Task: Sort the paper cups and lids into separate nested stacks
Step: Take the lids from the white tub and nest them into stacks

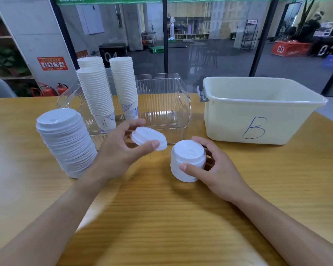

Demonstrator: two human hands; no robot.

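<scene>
I see the left hand (121, 148) raised above the wooden table (161, 217), its thumb and fingers pinching a single white lid (147, 137) at the rim; the lid is tilted and clear of the table. The right hand (217, 169) grips a short stack of lids (187, 160) that stands on the table, thumb on the near side and fingers curled round the far side. The single lid is just beside this short stack, up and to its left, not touching it. A tall nested lid stack (65, 141) stands on the table at the left. Behind it, three cup stacks (96, 93) stand upright in a clear plastic bin (165, 104). A cream tub marked "B" (258, 112) sits at the right, well apart from the hands.
</scene>
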